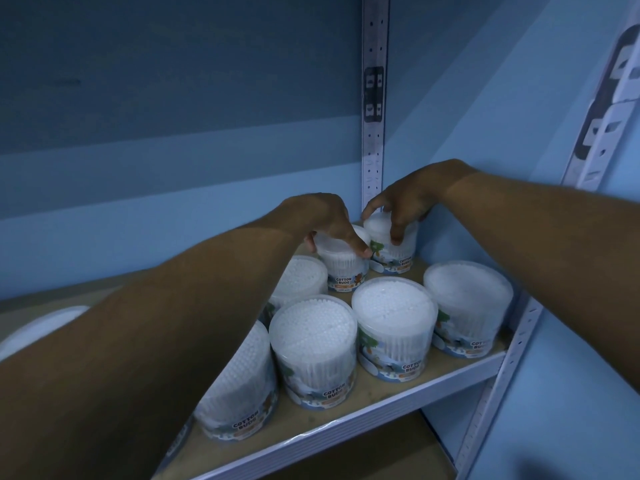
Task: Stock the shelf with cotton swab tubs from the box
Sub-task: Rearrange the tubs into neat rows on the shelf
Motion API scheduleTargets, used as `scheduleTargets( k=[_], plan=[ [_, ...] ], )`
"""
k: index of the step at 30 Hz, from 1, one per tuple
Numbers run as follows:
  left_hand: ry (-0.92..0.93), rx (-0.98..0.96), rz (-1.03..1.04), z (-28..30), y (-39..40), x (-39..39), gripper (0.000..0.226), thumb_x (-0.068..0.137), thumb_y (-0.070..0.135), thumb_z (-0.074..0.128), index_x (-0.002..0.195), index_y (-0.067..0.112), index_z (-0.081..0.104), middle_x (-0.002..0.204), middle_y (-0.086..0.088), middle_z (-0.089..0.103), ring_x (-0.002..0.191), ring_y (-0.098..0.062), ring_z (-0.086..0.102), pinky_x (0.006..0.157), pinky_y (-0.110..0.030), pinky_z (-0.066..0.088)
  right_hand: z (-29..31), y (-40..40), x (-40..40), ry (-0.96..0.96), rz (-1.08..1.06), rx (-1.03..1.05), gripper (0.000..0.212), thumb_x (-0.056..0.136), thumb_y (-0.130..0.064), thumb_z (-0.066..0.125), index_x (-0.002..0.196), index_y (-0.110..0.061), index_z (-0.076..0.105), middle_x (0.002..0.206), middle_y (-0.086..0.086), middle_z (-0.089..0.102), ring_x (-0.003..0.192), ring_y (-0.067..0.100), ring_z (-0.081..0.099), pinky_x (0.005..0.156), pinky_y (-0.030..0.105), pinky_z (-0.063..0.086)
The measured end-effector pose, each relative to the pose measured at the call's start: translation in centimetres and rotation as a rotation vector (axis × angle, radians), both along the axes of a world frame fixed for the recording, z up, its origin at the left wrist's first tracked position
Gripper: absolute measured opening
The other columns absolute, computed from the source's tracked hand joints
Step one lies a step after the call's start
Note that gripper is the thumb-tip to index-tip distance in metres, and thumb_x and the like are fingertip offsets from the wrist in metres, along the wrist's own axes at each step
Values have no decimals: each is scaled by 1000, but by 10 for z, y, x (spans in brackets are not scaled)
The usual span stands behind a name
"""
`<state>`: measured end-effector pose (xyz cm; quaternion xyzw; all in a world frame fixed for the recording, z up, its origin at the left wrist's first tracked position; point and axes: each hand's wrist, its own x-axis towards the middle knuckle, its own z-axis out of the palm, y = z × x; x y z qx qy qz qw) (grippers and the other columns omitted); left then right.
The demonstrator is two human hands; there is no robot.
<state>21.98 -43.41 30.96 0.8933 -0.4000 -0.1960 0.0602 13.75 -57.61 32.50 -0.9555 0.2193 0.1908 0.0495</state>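
Note:
Several clear round cotton swab tubs stand on a wooden shelf (346, 415) with a white front rail. My left hand (329, 220) grips the lid of a tub (343, 268) in the back row. My right hand (405, 199) holds the top of the corner tub (393, 254) right beside it, against the back wall. In front of them stand more tubs, among them one at the centre (393, 323) and one at the right end (467, 303). The box is not in view.
A perforated white upright (373, 133) rises at the back corner, and another (498, 393) runs down at the front right. Blue walls close in the back and right side. A lower shelf board (381, 455) shows beneath. A white rounded object (38, 327) sits at far left.

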Motion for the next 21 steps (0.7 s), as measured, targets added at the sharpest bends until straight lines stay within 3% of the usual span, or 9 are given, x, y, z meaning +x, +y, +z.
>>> scheduleTargets(
  k=[8,13,17,19,21],
  plan=[
    [-43,6,35,1,-2,-3,96,62,66,82,134,10,54,133,-10,56,97,-28,68,85,-37,61,0,-4,2,-5,-24,8,80,76,-29,86,143,-46,43,144,2,42,126,32,49,94,42,56],
    [-122,41,49,1,-9,-7,108,62,72,78,143,7,45,138,-12,52,73,-26,66,85,-39,61,-1,-5,3,-11,-19,8,80,76,-30,86,142,-47,44,138,-1,43,124,31,50,90,40,58],
    [-84,52,39,3,-10,-3,104,63,71,78,141,10,46,121,-9,53,93,-28,64,88,-39,59,-2,-6,1,-17,-22,12,81,77,-29,85,143,-47,43,137,-1,41,125,30,49,93,42,57],
    [-40,33,26,2,-9,0,100,65,65,81,142,11,48,131,-8,54,108,-31,62,87,-40,60,-2,-5,2,-16,-17,15,81,77,-27,85,144,-45,43,139,0,41,126,31,48,94,43,56],
    [-40,12,19,0,-8,2,98,64,62,83,142,12,49,136,-9,53,111,-32,61,86,-41,60,-2,-5,2,-17,-18,18,80,77,-26,85,143,-44,43,141,1,41,126,31,48,95,43,56]
  ],
)
